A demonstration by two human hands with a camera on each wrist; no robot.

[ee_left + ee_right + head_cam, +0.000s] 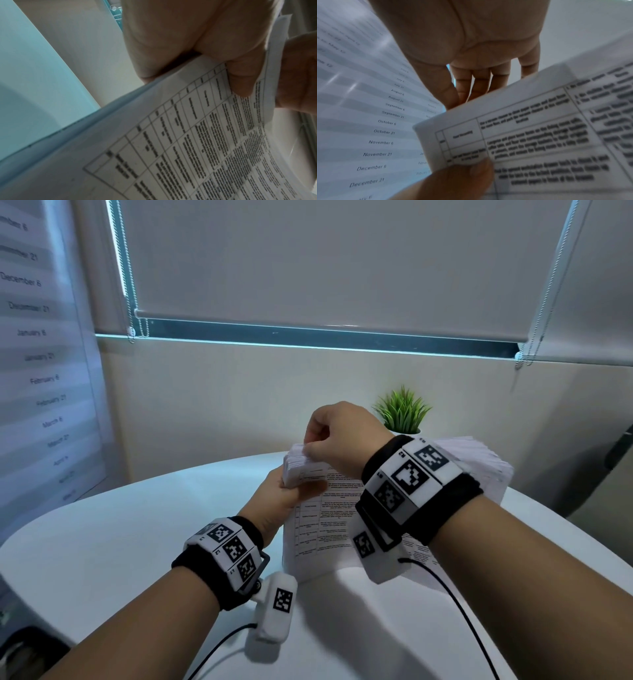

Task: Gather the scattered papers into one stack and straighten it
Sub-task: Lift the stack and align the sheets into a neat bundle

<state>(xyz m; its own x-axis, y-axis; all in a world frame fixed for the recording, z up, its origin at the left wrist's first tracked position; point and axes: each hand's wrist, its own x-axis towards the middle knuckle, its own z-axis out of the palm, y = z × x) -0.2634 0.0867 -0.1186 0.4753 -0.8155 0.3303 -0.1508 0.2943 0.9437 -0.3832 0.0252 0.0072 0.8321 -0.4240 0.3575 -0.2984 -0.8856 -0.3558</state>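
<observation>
Both hands are gripping the paper stack (329,518), standing on edge on the round white worktop (102,542): left hand (274,505) pinching its left edge, right hand (339,436) curling over the top corner. Beyond them, a small green plant (400,409), a lowered blind (325,268); left, a dated wall chart (37,337).

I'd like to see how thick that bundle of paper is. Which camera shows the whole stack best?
The head view: the paper stack stands on the white table, its top corner held by the left hand and right hand, layered sheets showing. The left wrist view shows only the printed front sheet; the right wrist view a blurred upper corner.
</observation>
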